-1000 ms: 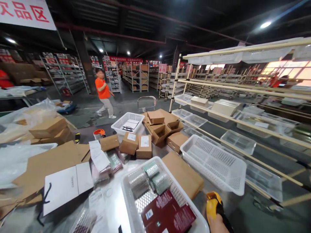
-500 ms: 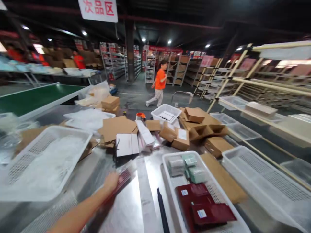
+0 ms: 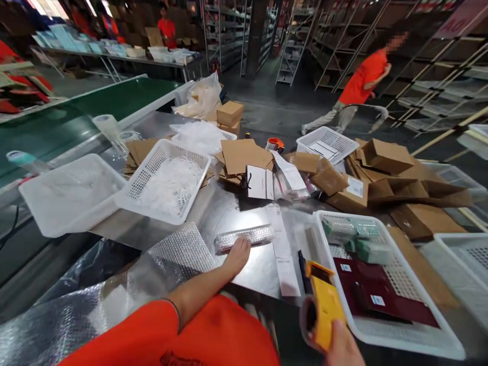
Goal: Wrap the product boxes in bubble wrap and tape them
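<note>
My left hand (image 3: 239,254) is closed on the near side of a long bubble-wrapped package (image 3: 244,238) lying on the metal table (image 3: 256,269). At the lower right my right hand (image 3: 342,345) grips a yellow tape dispenser (image 3: 326,305), tilted with its roll toward the left. Beside the package runs a long white paper strip (image 3: 282,256). A black stick-like object (image 3: 303,269) lies partly behind the dispenser. Bubble wrap (image 3: 183,254) spreads to the left of the package. The white basket (image 3: 345,317) on the right holds dark red pouches (image 3: 389,292) and green wrapped packs (image 3: 371,249).
A white basket of shredded filler (image 3: 168,180) and a white tray (image 3: 72,193) stand left. Flattened cardboard (image 3: 244,156), boxes (image 3: 387,156) and a paper bag (image 3: 260,182) line the back. A person in orange (image 3: 362,79) walks beyond the table.
The view has turned left and down. My right hand has come into view with the yellow tape dispenser. The package under my left hand now lies nearly crosswise. The walking person is farther right.
</note>
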Motion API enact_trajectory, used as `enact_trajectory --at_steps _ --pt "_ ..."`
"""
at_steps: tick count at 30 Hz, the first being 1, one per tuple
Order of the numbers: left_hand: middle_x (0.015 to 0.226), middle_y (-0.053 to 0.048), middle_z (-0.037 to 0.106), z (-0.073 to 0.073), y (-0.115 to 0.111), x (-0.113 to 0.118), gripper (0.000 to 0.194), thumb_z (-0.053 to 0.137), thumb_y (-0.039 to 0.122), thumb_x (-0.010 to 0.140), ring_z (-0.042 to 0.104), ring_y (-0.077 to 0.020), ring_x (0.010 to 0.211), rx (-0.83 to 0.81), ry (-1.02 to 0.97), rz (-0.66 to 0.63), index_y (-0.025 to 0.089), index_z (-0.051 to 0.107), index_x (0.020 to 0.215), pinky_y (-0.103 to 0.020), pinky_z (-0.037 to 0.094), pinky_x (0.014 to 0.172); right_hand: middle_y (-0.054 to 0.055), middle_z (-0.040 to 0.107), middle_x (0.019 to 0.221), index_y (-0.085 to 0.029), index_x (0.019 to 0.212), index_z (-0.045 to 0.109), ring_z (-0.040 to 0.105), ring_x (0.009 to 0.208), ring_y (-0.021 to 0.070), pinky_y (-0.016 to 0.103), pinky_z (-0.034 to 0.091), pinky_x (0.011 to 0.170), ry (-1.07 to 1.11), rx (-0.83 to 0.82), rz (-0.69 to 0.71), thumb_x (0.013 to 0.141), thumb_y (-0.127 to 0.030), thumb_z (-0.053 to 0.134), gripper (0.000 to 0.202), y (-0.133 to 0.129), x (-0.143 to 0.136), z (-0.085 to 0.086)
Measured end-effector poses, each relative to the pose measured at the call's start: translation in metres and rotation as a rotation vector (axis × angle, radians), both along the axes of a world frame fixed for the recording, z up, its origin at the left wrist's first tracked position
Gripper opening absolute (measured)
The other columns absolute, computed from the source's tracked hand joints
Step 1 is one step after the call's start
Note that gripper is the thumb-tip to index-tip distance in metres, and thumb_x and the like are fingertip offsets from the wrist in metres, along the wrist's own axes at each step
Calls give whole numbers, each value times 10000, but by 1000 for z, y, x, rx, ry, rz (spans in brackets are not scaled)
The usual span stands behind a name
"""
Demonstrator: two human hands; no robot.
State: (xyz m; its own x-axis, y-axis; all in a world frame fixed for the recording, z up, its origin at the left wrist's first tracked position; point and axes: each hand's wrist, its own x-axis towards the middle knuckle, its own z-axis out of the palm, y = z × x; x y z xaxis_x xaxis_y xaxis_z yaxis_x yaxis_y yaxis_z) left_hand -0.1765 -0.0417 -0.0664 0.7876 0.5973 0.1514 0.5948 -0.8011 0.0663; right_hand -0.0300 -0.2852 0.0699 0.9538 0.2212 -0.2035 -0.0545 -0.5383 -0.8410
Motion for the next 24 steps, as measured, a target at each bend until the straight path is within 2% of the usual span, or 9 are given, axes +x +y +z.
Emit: enact_trajectory --at_steps 3,6,9,12,15,18,19,21,24 --pt "1459 -237 536 -5 -7 -9 531 432 11 856 507 -315 1374 -57 14 -51 -6 516 1380 -487 423 1165 51 637 621 -185 737 658 570 555 219 332 450 456 199 84 234 610 -875 590 705 73 -23 -2" --pt "1440 -252 547 -3 -6 -12 490 543 83 816 434 -353 1429 -147 46 -98 -26 584 1292 -479 350 1217 33 578 558 -192 625 595 532 550 189 312 430 486 136 104 436 592 -921 545 731 142 -35 -14" --pt "1420 -239 566 1 3 -16 458 624 147 793 414 -341 1443 -222 11 -132 8 628 1230 -443 328 1226 27 573 570 -178 661 615 517 541 175 304 425 491 121 120 526 623 -904 534 731 180 -35 -29" --pt "1391 -178 604 6 13 -21 357 547 128 891 466 -273 1409 -288 -90 -146 75 631 1234 -379 372 1193 33 586 579 -169 710 642 544 551 190 306 435 490 162 73 586 630 -868 550 709 190 -30 -42" --pt "1195 -99 704 13 17 -26 245 471 121 966 596 -203 1244 -325 -157 -113 157 679 1091 -309 458 1103 35 572 565 -189 678 611 545 554 198 309 443 473 169 7 610 635 -853 532 670 186 -29 -50" --pt "1226 -119 679 24 18 -27 236 487 149 967 603 -239 1214 -307 -153 26 167 662 1124 -412 462 1100 30 563 585 -202 718 596 543 539 203 316 453 425 207 -33 592 624 -860 512 670 183 -32 -50" --pt "1304 -143 640 29 20 -26 281 539 184 949 568 -277 1270 -285 -138 111 160 630 1213 -485 425 1129 28 559 590 -204 730 595 547 538 206 318 459 418 219 -45 593 612 -865 512 677 183 -33 -49" --pt "1414 -188 566 39 26 -23 570 689 272 863 489 -345 1358 -257 -59 275 139 513 1389 -600 321 1175 23 548 586 -209 736 590 552 536 211 325 470 415 238 -65 594 592 -879 506 690 186 -35 -47" --pt "1343 -210 612 52 40 -16 780 780 312 784 551 -331 1289 -316 125 337 76 444 1447 -553 301 1185 21 538 569 -222 709 570 539 528 206 324 462 419 219 -60 606 614 -887 479 678 187 -37 -47"
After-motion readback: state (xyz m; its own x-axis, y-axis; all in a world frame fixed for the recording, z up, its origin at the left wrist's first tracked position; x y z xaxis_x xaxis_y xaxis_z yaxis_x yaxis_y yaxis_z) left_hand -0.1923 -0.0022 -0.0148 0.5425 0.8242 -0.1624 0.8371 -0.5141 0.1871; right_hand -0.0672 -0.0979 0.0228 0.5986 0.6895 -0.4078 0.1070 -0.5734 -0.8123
